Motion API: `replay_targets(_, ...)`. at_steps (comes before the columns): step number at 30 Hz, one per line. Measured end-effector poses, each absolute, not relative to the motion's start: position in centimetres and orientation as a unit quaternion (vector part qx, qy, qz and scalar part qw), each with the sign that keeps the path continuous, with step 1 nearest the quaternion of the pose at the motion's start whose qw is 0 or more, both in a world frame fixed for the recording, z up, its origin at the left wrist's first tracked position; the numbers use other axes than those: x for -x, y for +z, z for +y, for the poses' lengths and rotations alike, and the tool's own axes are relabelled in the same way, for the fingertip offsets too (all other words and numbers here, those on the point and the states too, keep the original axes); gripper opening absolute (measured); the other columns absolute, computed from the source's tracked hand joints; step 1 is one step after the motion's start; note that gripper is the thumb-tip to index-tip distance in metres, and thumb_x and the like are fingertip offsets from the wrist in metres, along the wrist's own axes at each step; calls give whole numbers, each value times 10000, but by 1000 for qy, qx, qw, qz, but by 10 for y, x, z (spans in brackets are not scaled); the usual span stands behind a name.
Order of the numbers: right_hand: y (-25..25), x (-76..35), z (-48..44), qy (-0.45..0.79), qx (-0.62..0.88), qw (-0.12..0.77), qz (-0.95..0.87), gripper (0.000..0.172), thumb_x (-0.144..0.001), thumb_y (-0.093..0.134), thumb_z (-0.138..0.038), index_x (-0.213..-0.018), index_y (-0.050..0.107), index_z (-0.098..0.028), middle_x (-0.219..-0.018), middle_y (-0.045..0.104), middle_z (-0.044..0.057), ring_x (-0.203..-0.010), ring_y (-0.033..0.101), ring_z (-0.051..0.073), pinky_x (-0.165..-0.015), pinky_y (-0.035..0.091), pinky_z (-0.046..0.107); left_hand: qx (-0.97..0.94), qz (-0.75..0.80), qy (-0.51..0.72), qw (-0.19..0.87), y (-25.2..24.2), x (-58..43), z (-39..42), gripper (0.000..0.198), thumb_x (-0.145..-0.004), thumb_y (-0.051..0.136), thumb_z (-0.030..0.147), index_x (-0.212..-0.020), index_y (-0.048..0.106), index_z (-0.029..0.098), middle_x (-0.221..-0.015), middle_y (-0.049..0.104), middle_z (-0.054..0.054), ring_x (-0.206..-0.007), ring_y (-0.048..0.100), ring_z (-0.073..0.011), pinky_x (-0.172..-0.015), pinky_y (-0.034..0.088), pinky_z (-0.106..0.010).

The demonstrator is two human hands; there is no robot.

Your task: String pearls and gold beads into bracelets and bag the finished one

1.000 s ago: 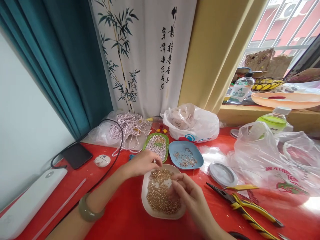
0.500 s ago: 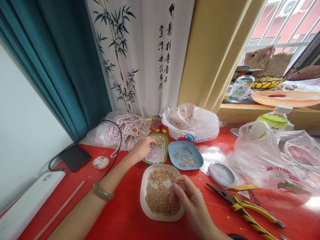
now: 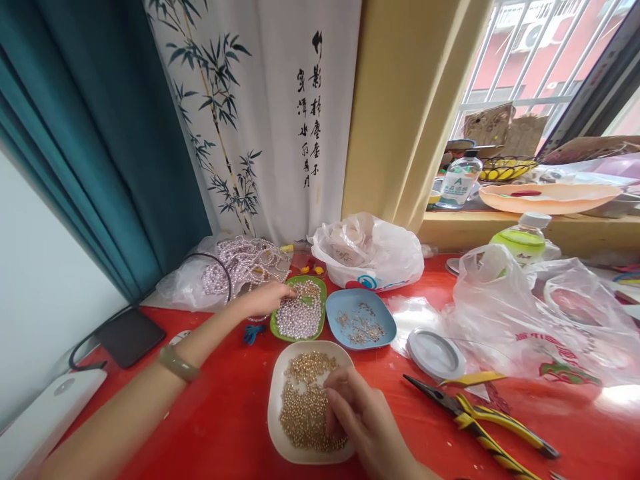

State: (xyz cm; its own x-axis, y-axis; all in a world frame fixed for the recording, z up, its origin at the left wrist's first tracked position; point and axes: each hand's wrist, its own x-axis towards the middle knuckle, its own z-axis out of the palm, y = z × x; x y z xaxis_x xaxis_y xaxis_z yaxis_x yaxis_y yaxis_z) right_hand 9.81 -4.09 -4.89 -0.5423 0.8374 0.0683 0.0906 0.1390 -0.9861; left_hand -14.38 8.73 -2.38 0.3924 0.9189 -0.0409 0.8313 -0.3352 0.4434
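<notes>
My left hand (image 3: 270,299), with a jade-coloured bangle (image 3: 179,362) on the wrist, reaches to the green tray (image 3: 323,305). Its fingers are drawn together, tips at the pale pearl beads (image 3: 299,320); anything between them is hidden. Over the right side of the cream tray (image 3: 273,407), my right hand (image 3: 357,407) is closed with thumb and fingers pinched. I cannot make out what it holds. Small gold beads (image 3: 303,417) cover much of the cream tray. Beside the green tray, a blue tray (image 3: 345,300) carries small metal pieces.
Black-and-yellow pliers (image 3: 467,407) and a round grey lid (image 3: 436,353) lie to the right, near crumpled plastic bags (image 3: 487,300). Pearl strands (image 3: 245,263) and a white bag (image 3: 373,257) sit behind the trays. At left are a black phone (image 3: 130,337) and blue cord (image 3: 253,333).
The view has turned slightly right, so things sit further left. My left hand has shifted to the green tray's left edge, uncovering blue cord. My right hand stays pinched over the cream tray.
</notes>
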Motion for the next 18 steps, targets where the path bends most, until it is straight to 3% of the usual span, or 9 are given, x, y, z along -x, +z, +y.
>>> replay_targets(7,-48,-98,-41,548,343,330,-688,226,-854,344,-416,-779,405,-211,-499,498,-41,-446,435,109,-460,345,206,-791,569,140,178,-17,143,94,336,-735,428,106,-988,640,172,-1028,652,-47,-933,590,-165,-845,415,-274)
replay_targets(13,-58,-96,-40,521,343,342,-703,242,-852,322,-431,-766,389,-215,-462,485,-44,-415,432,107,-431,321,202,-783,582,180,123,-33,126,119,379,-732,402,52,-1009,634,167,-1048,640,-74,-979,567,-188,-872,389,-284)
replay_targets(18,-65,-94,-39,512,340,347,-708,263,-845,302,-457,-750,370,-222,-443,452,-55,-379,395,99,-407,295,196,-785,581,185,110,-44,120,127,316,-719,504,120,-998,637,187,-1052,632,-66,-965,563,-197,-861,392,-278)
